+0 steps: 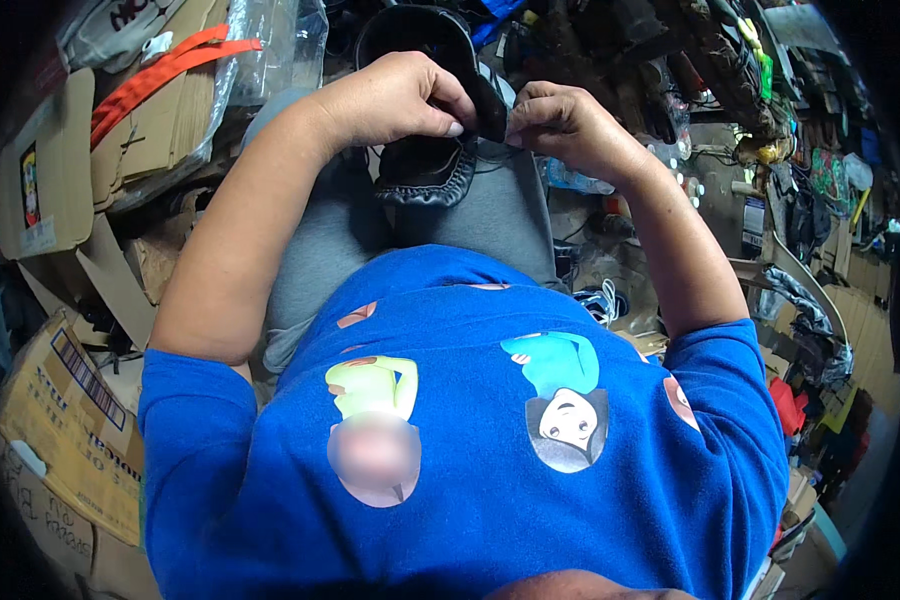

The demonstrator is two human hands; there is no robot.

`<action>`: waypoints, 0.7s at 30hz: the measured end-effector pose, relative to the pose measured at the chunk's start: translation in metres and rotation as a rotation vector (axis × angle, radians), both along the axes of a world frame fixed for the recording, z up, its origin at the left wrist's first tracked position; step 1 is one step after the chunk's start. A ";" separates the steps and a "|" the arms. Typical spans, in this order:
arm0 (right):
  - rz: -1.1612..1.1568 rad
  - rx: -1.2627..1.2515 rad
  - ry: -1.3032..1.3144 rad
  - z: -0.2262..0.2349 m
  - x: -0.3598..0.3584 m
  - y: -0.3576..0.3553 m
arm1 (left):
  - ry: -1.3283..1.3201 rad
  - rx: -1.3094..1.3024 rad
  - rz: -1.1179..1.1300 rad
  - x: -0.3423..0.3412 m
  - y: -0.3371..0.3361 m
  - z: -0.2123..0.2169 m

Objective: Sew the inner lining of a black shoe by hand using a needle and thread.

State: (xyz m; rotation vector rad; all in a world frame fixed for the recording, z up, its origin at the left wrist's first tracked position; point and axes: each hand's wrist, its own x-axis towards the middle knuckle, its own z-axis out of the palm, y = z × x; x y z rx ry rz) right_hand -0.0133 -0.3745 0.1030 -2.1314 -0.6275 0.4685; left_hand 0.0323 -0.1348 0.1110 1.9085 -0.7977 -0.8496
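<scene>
A black leather shoe (430,190) with a gathered, puckered edge rests over my lap, between my knees. My left hand (410,98) is closed in a pinch at the shoe's upper part, thumb and fingertips against the black material. From the other side, my right hand (568,125) pinches the raised black edge, with the fingertips pressed together. Whether a thread or needle lies between the fingers is too small to make out. The shoe's curved collar stands up beyond my left hand, and part of the shoe is hidden behind my fingers.
Cardboard boxes (45,170) and red strips (160,75) are piled at the left, beside clear plastic sheeting (270,50). To the right lie plastic bottles (575,178), dark clutter, and a shoe with laces (605,300). A yellow-printed carton (75,430) stands at the lower left.
</scene>
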 end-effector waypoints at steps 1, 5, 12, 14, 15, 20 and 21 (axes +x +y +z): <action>-0.006 0.005 0.002 -0.001 0.001 -0.001 | 0.024 0.040 -0.015 0.001 -0.002 0.004; 0.017 0.027 -0.024 -0.004 0.006 -0.005 | 0.055 -0.047 -0.036 0.007 -0.006 -0.005; 0.160 -0.119 -0.266 0.013 0.020 -0.002 | 0.084 -0.048 0.001 0.011 -0.009 -0.014; 0.167 -0.124 -0.268 0.013 0.017 0.000 | 0.059 -0.020 0.015 0.010 -0.009 -0.014; 0.173 -0.132 -0.272 0.012 0.017 0.001 | 0.033 -0.023 0.018 0.010 -0.008 -0.015; 0.140 -0.060 -0.085 0.002 0.019 -0.001 | -0.012 -0.013 -0.007 0.012 -0.003 -0.017; 0.119 -0.029 0.025 -0.001 0.022 -0.002 | -0.025 -0.060 -0.042 0.013 0.000 -0.017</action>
